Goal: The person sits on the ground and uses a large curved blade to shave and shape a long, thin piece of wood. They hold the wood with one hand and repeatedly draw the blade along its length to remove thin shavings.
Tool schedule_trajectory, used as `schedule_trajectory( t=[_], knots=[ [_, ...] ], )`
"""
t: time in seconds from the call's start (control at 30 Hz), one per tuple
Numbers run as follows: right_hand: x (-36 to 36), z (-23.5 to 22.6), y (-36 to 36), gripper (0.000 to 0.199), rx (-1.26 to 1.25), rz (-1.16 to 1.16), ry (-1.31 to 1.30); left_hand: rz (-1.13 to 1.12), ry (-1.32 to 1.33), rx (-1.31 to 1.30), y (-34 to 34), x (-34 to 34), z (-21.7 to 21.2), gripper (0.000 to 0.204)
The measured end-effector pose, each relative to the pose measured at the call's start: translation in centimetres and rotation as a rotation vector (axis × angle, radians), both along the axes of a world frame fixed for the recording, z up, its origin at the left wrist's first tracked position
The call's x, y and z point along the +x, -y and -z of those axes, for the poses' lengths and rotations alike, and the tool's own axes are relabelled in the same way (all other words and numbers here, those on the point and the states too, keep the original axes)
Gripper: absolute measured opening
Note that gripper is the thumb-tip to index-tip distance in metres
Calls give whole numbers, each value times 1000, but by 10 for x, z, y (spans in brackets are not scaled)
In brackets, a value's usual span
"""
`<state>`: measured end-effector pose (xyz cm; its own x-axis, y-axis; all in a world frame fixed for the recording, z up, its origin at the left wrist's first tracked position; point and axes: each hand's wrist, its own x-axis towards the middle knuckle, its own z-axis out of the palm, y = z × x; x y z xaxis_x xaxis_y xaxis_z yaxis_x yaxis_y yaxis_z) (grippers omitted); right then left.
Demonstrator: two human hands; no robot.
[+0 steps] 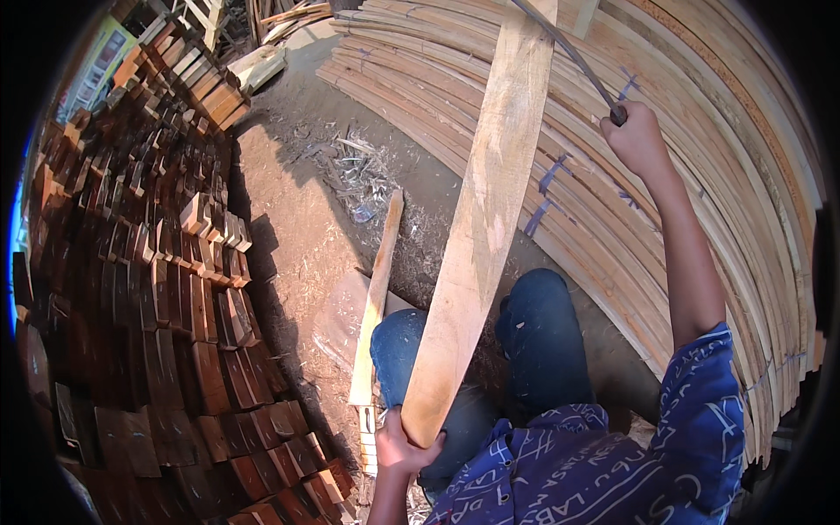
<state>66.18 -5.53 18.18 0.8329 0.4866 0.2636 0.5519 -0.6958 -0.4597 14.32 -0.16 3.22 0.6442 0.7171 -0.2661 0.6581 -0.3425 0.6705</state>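
Note:
A long pale wooden plank [483, 210] slants up across my lap, its near end by my left thigh and its far end leaving the top edge of the view. My left hand [408, 448] is closed around the plank's rounded near end. Up at the right, my right hand [637, 138] grips the dark end of a long, thin, dark blade-like tool [573, 58]. The tool points up and left and crosses over the plank's far part; I cannot tell whether they touch.
Bundled wooden strips [411, 79], tied with blue bands, curve across the back and right. Tall stacks of dark timber blocks [157, 332] fill the left. A narrow wooden piece [378, 306] lies beside my left knee. Wood shavings [363, 166] litter the ground.

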Motion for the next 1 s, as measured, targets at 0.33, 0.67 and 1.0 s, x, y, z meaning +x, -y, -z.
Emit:
schedule_trajectory(
  t=[0.33, 0.67, 1.0],
  knots=[
    [-163, 75, 17, 16, -226, -496, -147, -116, 60, 62, 18, 22, -5, 72],
    [-261, 115, 40, 18, 50, -656, -847, -110, 179, 144, 12, -2, 5, 70],
    [-204, 52, 35, 18, 157, -605, -1403, -49, 163, 148, -8, -26, 9, 70]
  ],
)
